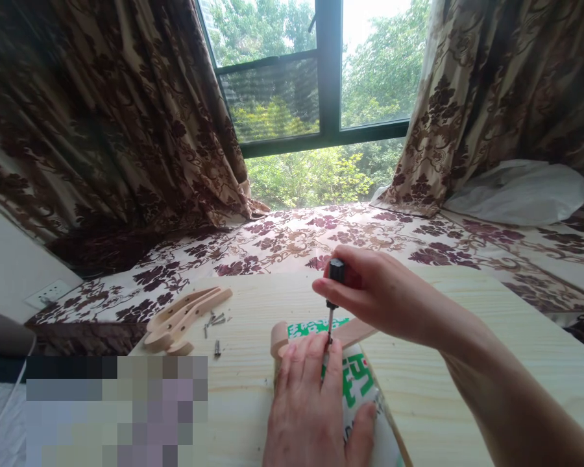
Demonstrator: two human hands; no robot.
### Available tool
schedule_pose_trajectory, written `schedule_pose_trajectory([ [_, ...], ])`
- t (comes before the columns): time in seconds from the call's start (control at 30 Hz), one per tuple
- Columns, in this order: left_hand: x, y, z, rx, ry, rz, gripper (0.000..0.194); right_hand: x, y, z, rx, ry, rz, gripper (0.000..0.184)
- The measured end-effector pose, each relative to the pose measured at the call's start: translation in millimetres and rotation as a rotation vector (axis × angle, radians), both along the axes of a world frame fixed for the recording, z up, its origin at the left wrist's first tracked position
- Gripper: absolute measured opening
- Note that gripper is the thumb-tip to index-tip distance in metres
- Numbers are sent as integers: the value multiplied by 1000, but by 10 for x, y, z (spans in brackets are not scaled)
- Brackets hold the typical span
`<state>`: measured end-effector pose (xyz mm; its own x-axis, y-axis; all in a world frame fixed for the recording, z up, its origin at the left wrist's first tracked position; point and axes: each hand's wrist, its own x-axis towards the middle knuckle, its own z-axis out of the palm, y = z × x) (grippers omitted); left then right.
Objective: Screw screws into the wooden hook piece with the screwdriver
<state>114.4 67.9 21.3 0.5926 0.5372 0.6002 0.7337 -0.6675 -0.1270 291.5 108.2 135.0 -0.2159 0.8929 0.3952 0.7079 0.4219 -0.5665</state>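
Note:
My right hand (377, 285) is closed around the black handle of a screwdriver (337, 271), held nearly upright. The metal shaft runs down to a curved light-wood piece (278, 339), its tip between two fingers of my left hand (309, 408). That hand lies flat with fingers stretched over the wood piece, pressing on it. Beneath both is a white block or package with green printing (357, 383). My fingers hide the middle of the wood piece and the exact spot where the tip meets it.
Several similar curved wood pieces with holes (187, 318) lie left on the pale wooden board (433, 376). Several loose screws (217, 349) lie near them. Behind are a floral cloth (292, 240), curtains, a window and a white plastic bag (520, 191). A blurred patch covers the lower left.

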Motion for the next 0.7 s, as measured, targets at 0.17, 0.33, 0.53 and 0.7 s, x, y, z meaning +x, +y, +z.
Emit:
schedule_pose_trajectory([
  [0.17, 8, 15, 8, -14, 5, -3, 58, 24, -25, -3, -20, 48, 131, 20],
  [0.33, -7, 22, 23, -9, -2, -18, 60, 59, 39, -57, -26, 88, 99, 22],
  [0.53, 27, 3, -37, -12, -58, -3, 55, 43, 34, -11, -74, 102, 147, 21],
  [0.7, 31, 35, -153, -39, -83, 11, 55, 18, -5, 33, -51, 68, 172, 23],
])
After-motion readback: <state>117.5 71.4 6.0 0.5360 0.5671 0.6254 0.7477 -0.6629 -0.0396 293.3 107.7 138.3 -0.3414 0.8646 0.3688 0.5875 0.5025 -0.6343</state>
